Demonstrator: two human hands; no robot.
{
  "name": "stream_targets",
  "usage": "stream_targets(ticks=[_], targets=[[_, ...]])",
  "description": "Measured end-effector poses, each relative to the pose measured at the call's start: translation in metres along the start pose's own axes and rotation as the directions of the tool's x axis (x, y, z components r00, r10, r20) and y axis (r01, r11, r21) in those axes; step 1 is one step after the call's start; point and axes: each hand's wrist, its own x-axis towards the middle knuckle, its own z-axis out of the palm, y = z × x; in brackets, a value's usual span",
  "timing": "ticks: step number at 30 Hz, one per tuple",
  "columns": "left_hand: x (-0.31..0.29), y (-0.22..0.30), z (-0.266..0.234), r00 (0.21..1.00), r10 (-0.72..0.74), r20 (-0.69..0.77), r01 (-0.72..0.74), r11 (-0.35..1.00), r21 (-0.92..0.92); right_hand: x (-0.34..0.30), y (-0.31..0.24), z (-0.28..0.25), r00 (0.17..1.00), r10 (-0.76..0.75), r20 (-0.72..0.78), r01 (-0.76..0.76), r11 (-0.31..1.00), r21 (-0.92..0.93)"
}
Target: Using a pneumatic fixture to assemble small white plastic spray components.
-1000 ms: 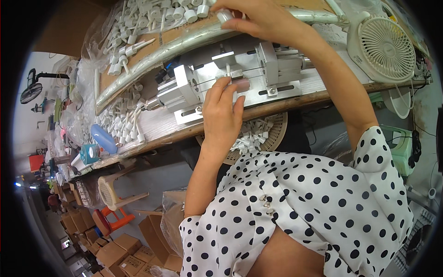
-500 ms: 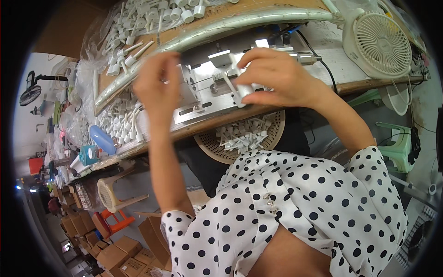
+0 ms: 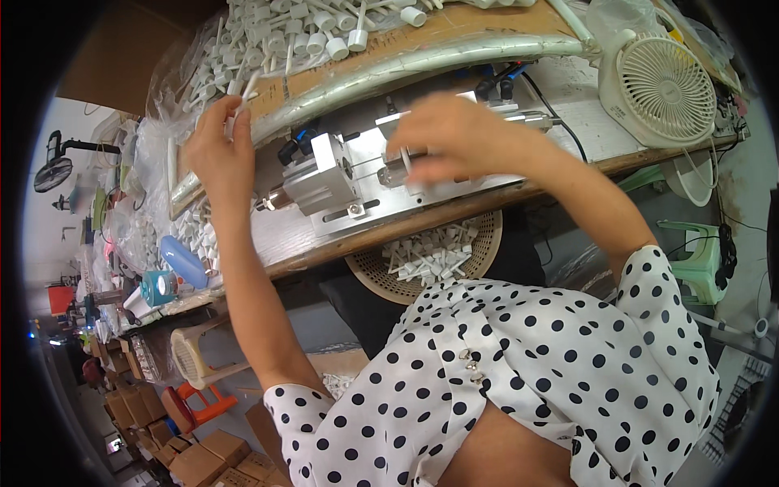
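Observation:
My left hand (image 3: 221, 150) is up at the left edge of the heap, its thumb and finger pinched around the thin stem of a white plastic piece (image 3: 251, 85). These small pieces each have a round cap and a narrow stem; a large pile (image 3: 284, 36) of them lies on cardboard at the back. Over the silver metal fixture (image 3: 375, 197) hovers my right hand (image 3: 450, 140), smeared by motion. A pale piece (image 3: 408, 159) shows by its fingertips, but whether they grip it is unclear. The fixture's left block (image 3: 329, 174) has a round hole facing right.
A beige perforated basket (image 3: 493, 243) with white pieces sits below the table's front edge. A white fan (image 3: 667, 89) stands at the right, with a black cable (image 3: 568, 134) beside the fixture. A plastic-wrapped rail (image 3: 389, 58) borders the heap. A blue object (image 3: 182, 261) lies at the left.
My left hand has moved left and away from the fixture to the heap, uncovering the left block, and now pinches a white piece. My right hand has shifted slightly left over the fixture.

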Motion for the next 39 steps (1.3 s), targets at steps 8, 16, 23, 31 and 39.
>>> stream_targets(ticks=[8,16,23,31,39], targets=[[-0.085,0.129,0.015,0.986,-0.127,0.104,0.162,0.844,-0.511,0.036,0.100,-0.054,0.972,0.194,-0.132,-0.234,0.830,-0.506],[-0.100,0.144,0.043,0.991,0.056,0.123,-0.005,0.925,-0.381,0.029,0.063,-0.052,0.977,0.138,-0.166,-0.184,0.934,-0.307],[-0.092,0.147,0.043,0.980,0.081,0.184,-0.009,0.932,-0.362,-0.003,-0.003,-0.052,0.938,0.219,-0.269,-0.221,0.975,0.022],[-0.003,0.031,-0.002,0.995,0.023,-0.097,-0.040,0.983,-0.180,-0.022,-0.020,0.001,0.978,-0.032,-0.206,0.038,0.999,0.025],[0.053,-0.062,0.038,0.941,-0.020,0.339,-0.040,0.985,0.169,-0.014,-0.015,0.026,0.998,-0.060,-0.028,0.054,0.985,-0.162]])
